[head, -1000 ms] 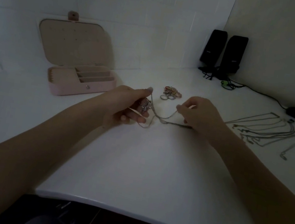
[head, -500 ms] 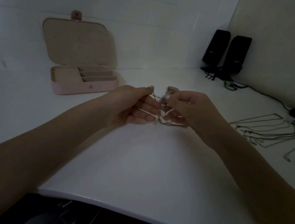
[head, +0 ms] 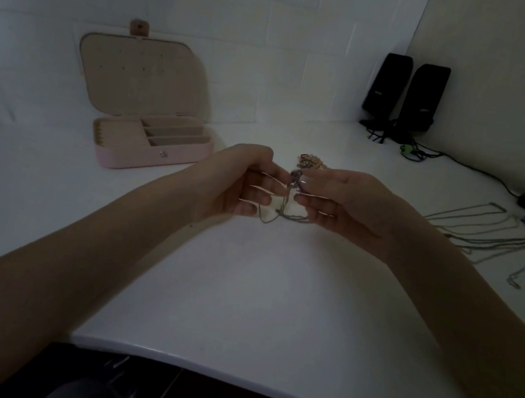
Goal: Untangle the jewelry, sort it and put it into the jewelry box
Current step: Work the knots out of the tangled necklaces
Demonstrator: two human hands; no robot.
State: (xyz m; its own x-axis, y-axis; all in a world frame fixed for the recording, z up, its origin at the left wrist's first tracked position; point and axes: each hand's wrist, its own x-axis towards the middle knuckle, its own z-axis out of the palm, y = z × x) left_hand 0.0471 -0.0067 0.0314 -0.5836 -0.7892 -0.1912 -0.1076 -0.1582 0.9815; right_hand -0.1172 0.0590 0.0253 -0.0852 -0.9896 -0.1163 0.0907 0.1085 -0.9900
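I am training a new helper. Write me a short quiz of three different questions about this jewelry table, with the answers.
1. True or false: the lid of the jewelry box is closed.
2. Which lies on the person's right side of the table? A) the laid-out necklaces B) the jewelry box C) nothing
3. Fill in: the left hand and the right hand both hold a tangled ____.

Key: 1 false; 2 A; 3 chain
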